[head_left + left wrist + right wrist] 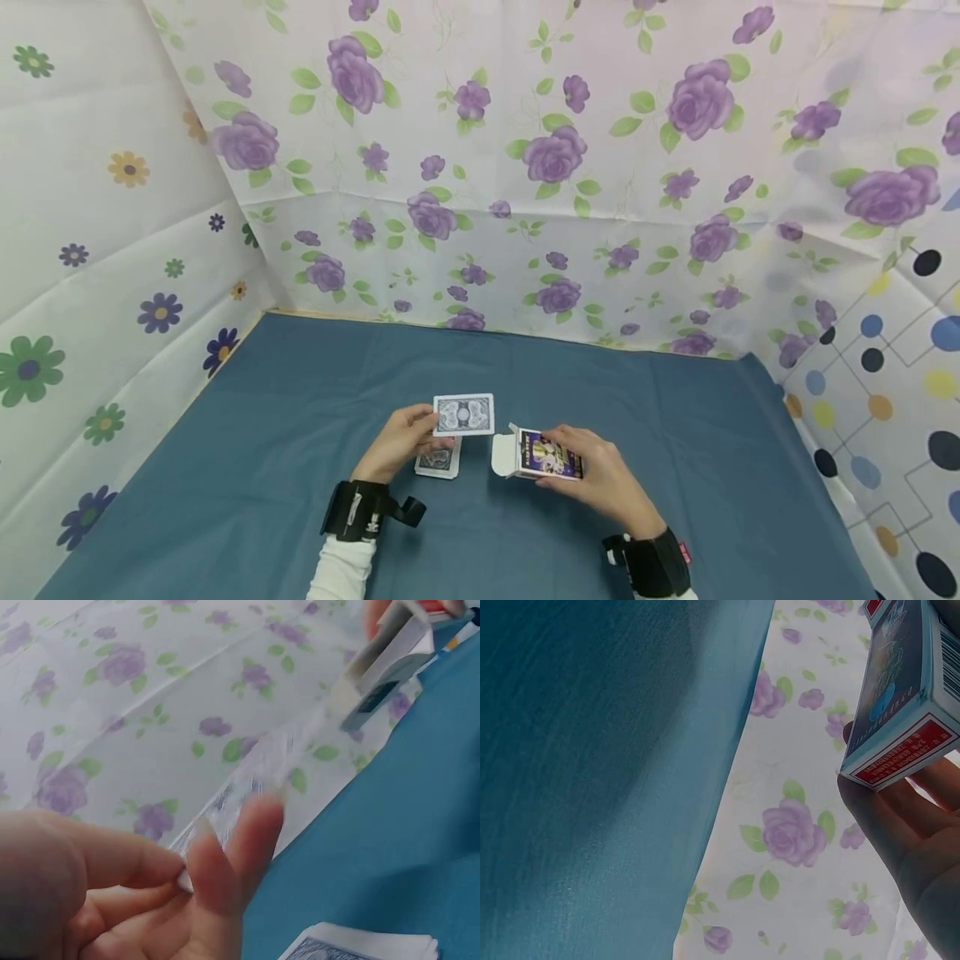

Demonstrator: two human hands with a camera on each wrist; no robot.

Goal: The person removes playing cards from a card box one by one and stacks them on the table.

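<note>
1. The left hand [396, 443] has a pinching grip on a card [463, 415] above the bench [300, 433].
2. A card pile [438, 463] lies near it, well in from the back edge.
3. The right hand [603, 482] has its grip around a box [549, 456], open flap facing the left edge.

A person's left hand [395, 443] pinches a playing card [465, 415] near an open box [547, 455] gripped in the right hand [603, 477] over blue cloth [285, 467].
</note>
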